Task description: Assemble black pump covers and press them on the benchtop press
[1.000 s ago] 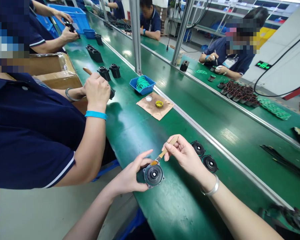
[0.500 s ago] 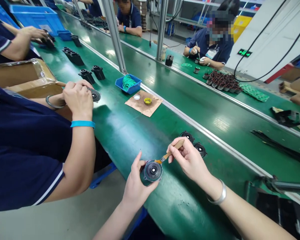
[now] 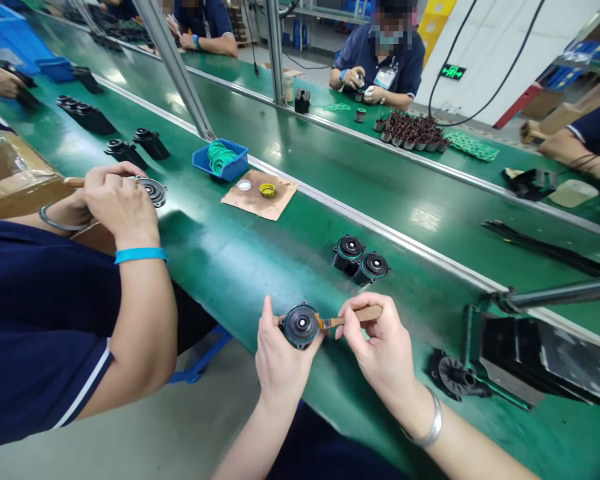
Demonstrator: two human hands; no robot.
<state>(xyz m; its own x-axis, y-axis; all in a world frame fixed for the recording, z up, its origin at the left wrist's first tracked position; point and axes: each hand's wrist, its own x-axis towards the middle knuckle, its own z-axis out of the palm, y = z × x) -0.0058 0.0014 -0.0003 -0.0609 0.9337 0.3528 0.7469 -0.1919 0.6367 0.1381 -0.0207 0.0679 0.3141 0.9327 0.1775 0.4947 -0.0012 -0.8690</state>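
Near the table's front edge my left hand (image 3: pixel 283 363) grips a round black housing (image 3: pixel 301 325), its disc face and white centre turned up toward me. My right hand (image 3: pixel 377 340) pinches a small brush (image 3: pixel 365 315) with a wooden handle and orange-brown bristles. The bristles touch the right side of the housing's rim. Beyond my right hand, two similar black housings (image 3: pixel 361 259) with green rings stand side by side on the green table.
At my left a co-worker's hands (image 3: pixel 123 200) hold another round black part. A blue bin (image 3: pixel 221 160) of green rings and cardboard (image 3: pixel 280 205) with a yellow cap (image 3: pixel 267 191) lie ahead. At right are a black finned part (image 3: pixel 453 375) and a metal bar (image 3: pixel 565 293).
The brush has moved from the top of the housing's rim round to its right side. My view has shifted right, showing more of the right table side.
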